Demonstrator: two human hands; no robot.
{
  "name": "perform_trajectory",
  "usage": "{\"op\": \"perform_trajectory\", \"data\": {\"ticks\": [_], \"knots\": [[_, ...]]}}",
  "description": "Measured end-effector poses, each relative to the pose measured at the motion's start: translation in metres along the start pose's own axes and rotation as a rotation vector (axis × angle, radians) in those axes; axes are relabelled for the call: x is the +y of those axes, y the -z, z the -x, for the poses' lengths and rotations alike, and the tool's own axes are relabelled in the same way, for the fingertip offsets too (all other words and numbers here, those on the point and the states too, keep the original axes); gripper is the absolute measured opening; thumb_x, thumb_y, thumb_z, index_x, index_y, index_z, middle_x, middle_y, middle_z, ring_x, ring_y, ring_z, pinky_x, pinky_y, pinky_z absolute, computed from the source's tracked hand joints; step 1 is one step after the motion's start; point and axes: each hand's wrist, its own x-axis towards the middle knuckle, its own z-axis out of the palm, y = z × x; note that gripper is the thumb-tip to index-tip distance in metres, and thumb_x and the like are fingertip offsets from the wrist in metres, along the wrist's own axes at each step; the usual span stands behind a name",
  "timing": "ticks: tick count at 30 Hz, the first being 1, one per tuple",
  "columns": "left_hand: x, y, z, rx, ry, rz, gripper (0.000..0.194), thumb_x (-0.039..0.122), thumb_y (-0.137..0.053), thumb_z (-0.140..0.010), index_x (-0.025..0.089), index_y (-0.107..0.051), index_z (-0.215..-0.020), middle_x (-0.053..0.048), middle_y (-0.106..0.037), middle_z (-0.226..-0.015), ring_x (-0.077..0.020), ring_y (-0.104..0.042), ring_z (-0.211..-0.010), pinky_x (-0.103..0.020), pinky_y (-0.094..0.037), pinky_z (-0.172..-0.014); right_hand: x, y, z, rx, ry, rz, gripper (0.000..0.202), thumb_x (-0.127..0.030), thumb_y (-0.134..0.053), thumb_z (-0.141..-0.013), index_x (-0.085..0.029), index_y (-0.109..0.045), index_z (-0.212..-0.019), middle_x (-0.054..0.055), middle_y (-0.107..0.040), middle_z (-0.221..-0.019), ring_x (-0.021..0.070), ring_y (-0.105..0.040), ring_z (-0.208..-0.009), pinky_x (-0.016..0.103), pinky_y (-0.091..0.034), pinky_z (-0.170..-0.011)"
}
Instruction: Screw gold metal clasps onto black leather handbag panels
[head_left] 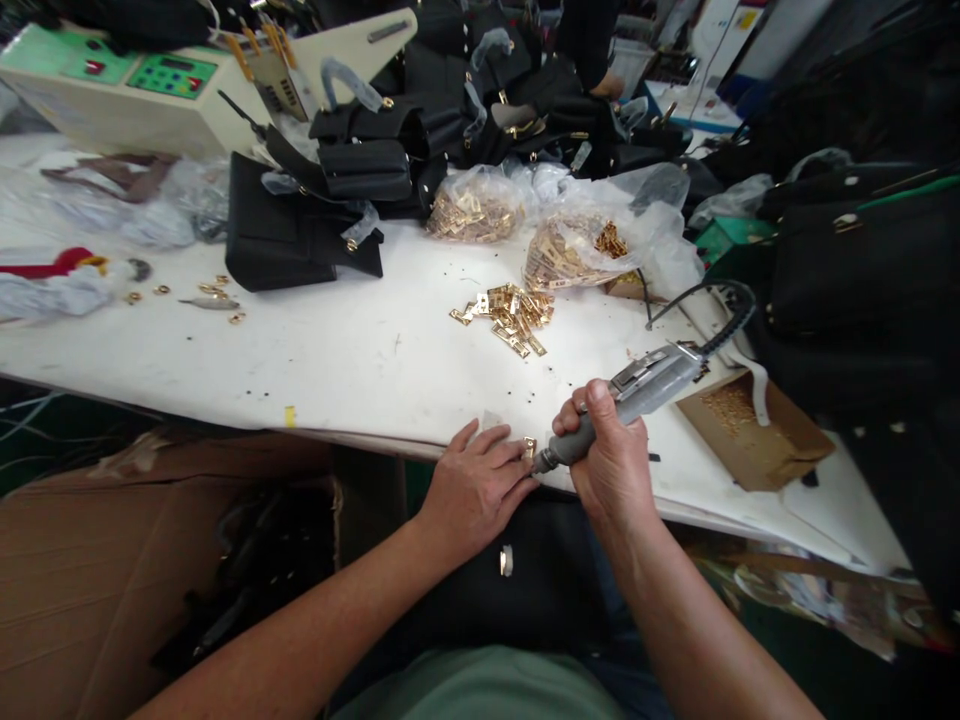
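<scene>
At the front edge of the white table [360, 350], the left hand [480, 485] lay with fingers extended; its underside was hidden, so I could not tell whether it gripped anything. The right hand [613, 455] was closed around a grey power screwdriver [652, 385], whose tip was hard to make out near the left thumb. Room to move stretched leftward, while a cardboard box [757, 440] stood to the right. One small gold plate [529, 447] showed just beside the tip, partly covered.
</scene>
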Motion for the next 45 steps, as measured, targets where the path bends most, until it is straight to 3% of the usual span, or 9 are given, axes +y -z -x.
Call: {"op": "perform_trajectory", "data": {"ticks": [11, 19, 45], "knots": [[-0.003, -0.001, 0.001, 0.024, -0.015, -0.005, 0.021, 0.039, -0.064, -0.097, 0.029, -0.074, -0.113, -0.001, -0.074, -0.119, -0.0258, -0.061, -0.122, -0.050, -0.041, -0.109, 0.000, 0.004, 0.007, -0.009, 0.095, 0.018, 0.036, -0.041, -0.082, -0.081, -0.019, -0.054, -0.077, -0.006, -0.053, -0.059, 0.0106, -0.050, -0.051, 0.023, -0.042, -0.051], [-0.006, -0.004, 0.002, 0.042, -0.027, -0.002, 0.022, 0.042, -0.065, -0.096, 0.030, -0.074, -0.111, 0.001, -0.074, -0.120, -0.0266, -0.061, -0.123, -0.050, -0.040, -0.110, 0.000, 0.003, 0.010, 0.037, 0.055, 0.070, 0.042, -0.047, -0.084, -0.076, -0.020, -0.053, -0.077, -0.007, -0.051, -0.058, 0.0113, -0.049, -0.051, 0.024, -0.042, -0.051], [-0.005, -0.004, 0.000, 0.079, -0.030, 0.000, 0.020, 0.042, -0.066, -0.095, 0.030, -0.075, -0.108, 0.002, -0.075, -0.118, -0.0256, -0.063, -0.120, -0.049, -0.040, -0.106, -0.001, 0.002, 0.014, 0.014, 0.114, 0.032, 0.036, -0.041, -0.081, -0.082, -0.020, -0.053, -0.076, -0.006, -0.051, -0.061, 0.0108, -0.049, -0.053, 0.025, -0.043, -0.054]]}}
